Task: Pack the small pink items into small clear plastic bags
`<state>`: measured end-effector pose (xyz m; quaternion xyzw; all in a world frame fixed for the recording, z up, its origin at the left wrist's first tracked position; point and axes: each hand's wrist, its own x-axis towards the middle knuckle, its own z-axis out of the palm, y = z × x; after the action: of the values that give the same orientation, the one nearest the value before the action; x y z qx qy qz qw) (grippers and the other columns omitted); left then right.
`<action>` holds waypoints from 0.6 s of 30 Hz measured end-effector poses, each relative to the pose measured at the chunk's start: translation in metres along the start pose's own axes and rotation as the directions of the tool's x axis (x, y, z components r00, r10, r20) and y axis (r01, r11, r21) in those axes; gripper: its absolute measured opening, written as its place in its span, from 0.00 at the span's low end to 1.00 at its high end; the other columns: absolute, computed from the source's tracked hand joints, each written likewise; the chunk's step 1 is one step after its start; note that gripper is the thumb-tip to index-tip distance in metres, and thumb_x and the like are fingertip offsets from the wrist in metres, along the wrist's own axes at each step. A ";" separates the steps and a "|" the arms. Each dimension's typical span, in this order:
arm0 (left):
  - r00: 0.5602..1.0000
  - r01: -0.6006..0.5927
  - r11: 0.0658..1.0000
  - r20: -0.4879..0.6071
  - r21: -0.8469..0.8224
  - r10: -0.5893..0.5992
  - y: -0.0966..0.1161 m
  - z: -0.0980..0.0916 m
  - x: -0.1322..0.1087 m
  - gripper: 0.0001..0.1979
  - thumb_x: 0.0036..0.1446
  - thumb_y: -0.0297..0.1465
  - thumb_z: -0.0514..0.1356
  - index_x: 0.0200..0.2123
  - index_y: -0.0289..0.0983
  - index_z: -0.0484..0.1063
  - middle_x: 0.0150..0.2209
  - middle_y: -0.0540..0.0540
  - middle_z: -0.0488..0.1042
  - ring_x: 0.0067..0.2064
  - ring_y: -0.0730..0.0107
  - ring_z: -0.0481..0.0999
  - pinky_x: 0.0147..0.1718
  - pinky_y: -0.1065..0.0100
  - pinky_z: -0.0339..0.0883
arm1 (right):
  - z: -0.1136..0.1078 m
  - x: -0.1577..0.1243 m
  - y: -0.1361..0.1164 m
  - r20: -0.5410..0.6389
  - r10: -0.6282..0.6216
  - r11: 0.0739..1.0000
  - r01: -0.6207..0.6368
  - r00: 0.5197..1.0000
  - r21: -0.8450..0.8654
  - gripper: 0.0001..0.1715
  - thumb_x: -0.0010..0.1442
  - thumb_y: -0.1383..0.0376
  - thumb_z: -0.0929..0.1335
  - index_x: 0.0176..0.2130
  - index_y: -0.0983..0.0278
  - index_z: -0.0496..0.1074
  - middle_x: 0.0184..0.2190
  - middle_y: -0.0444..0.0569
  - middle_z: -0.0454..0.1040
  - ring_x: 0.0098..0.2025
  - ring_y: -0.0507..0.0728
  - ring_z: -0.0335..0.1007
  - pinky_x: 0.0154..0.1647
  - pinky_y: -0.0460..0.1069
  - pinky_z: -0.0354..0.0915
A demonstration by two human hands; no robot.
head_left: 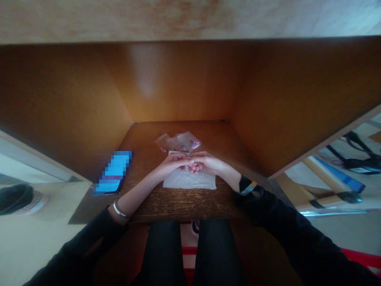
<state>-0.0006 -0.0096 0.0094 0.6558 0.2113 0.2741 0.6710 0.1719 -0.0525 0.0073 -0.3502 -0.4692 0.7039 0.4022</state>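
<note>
My left hand (175, 163) and my right hand (205, 162) meet at the fingertips above a white sheet of paper (189, 180) on a dark wooden desk (178, 206). The fingers hide whatever may lie between them, and nothing held can be made out. Just beyond my hands lie several small clear zip bags (178, 142) holding pink beads, and the nearest bag almost reaches my fingers. A metal bangle (119, 208) circles my left wrist, and a silver-toned band (248, 188) circles my right wrist.
A smartphone (113, 173) with a blurred blue screen lies at the desk's left side. Brown wooden walls (178, 79) rise behind and beside the desktop. Beyond the desk's sides, the floor shows a dark object (14, 198) at left and black straps (354, 159) at right.
</note>
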 end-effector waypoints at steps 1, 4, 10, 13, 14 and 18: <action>1.000 0.005 1.000 0.010 -0.003 -0.005 0.001 0.000 0.000 0.10 0.50 0.33 0.65 0.22 0.33 0.72 0.23 0.49 0.74 0.26 0.74 0.71 0.28 0.70 0.61 | 0.000 0.000 0.000 0.003 0.010 1.000 -0.010 1.000 -0.002 0.12 0.53 0.61 0.73 0.32 0.68 0.74 0.21 0.43 0.74 0.21 0.46 0.69 0.22 0.42 0.67; 0.999 0.003 1.000 0.039 -0.013 -0.003 0.003 0.000 -0.001 0.09 0.50 0.33 0.64 0.24 0.34 0.74 0.24 0.48 0.76 0.26 0.74 0.71 0.28 0.70 0.60 | 0.002 0.000 0.000 0.013 0.017 1.000 -0.017 1.000 0.004 0.15 0.52 0.57 0.73 0.30 0.67 0.74 0.19 0.42 0.72 0.19 0.46 0.67 0.19 0.41 0.64; 0.998 0.015 0.997 0.059 -0.082 -0.010 -0.001 -0.003 0.002 0.10 0.55 0.32 0.59 0.26 0.33 0.76 0.27 0.45 0.77 0.30 0.70 0.75 0.31 0.69 0.63 | 0.003 0.001 -0.002 0.018 0.000 1.000 0.000 1.000 -0.006 0.22 0.53 0.49 0.72 0.25 0.66 0.73 0.15 0.40 0.68 0.16 0.46 0.64 0.15 0.40 0.60; 0.999 0.049 0.993 0.017 -0.106 -0.047 -0.005 -0.005 0.004 0.12 0.56 0.33 0.56 0.27 0.33 0.75 0.26 0.45 0.76 0.28 0.70 0.74 0.28 0.69 0.62 | 0.003 0.002 -0.002 0.015 -0.020 1.000 0.020 1.000 0.011 0.23 0.53 0.48 0.72 0.25 0.65 0.70 0.16 0.40 0.68 0.16 0.46 0.63 0.15 0.41 0.61; 0.998 0.062 0.992 0.004 -0.107 -0.061 -0.005 -0.005 0.005 0.12 0.56 0.33 0.56 0.26 0.33 0.75 0.26 0.45 0.76 0.27 0.71 0.73 0.27 0.69 0.62 | 0.002 0.003 -0.001 0.012 -0.026 0.999 0.025 1.000 0.024 0.23 0.53 0.48 0.72 0.25 0.65 0.70 0.17 0.40 0.69 0.16 0.46 0.62 0.15 0.41 0.61; 0.995 0.087 0.991 -0.045 -0.101 -0.092 -0.007 -0.005 0.007 0.10 0.54 0.32 0.56 0.27 0.33 0.74 0.23 0.47 0.73 0.25 0.73 0.70 0.26 0.70 0.62 | 0.001 0.005 0.002 0.002 -0.020 0.998 0.020 1.000 0.059 0.24 0.53 0.47 0.71 0.26 0.64 0.67 0.19 0.41 0.69 0.17 0.47 0.64 0.15 0.42 0.62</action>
<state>0.0020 -0.0007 0.0024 0.6047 0.2434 0.2701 0.7086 0.1684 -0.0492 0.0057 -0.3325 -0.4525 0.7138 0.4186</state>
